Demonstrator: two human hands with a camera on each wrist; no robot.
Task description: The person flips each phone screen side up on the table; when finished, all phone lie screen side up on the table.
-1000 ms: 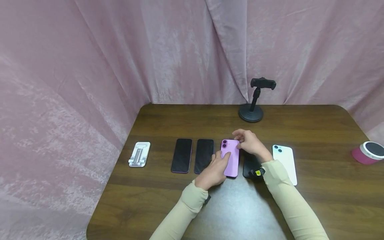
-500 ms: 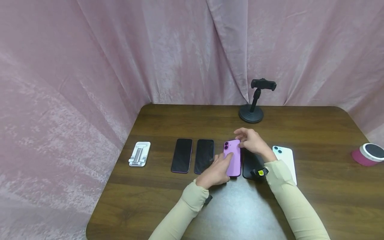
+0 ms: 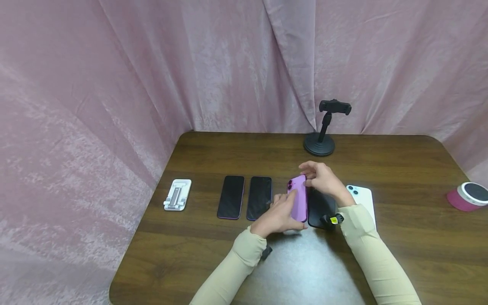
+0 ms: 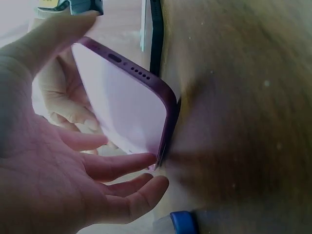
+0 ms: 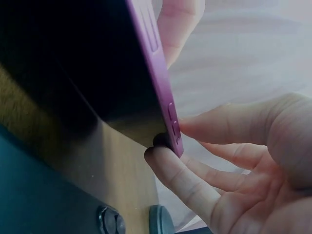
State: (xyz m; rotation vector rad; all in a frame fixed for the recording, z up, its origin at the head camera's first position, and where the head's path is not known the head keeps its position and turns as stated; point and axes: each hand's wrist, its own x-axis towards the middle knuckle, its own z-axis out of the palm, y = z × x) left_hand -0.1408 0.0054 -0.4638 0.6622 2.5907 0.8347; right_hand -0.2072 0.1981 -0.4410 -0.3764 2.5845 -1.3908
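A purple smartphone [image 3: 300,204] lies back up between my hands, tilted with its right long edge raised from the table. My right hand [image 3: 324,181] pinches that edge near the top corner, the thumb on the side buttons and a fingertip [image 5: 168,163] at the screen side, as the right wrist view shows. Over the phone's left part reaches my left hand [image 3: 278,214], its fingers loosely extended. In the left wrist view an index fingertip [image 4: 148,159] meets the lower long edge, while the thumb stands apart from the bottom end.
Two dark phones [image 3: 231,197] [image 3: 259,198] lie to the left. A black phone [image 3: 320,207] and a white phone [image 3: 364,201] are on the right, partly under my right arm. Around them stand a white folding stand [image 3: 177,195], a black phone holder [image 3: 319,143] and a pink-and-white round device [image 3: 467,195].
The purple phone has shifted slightly right and tilted up on its left edge. Both hands moved a little right with it, and my left thumb has spread away near its bottom end.
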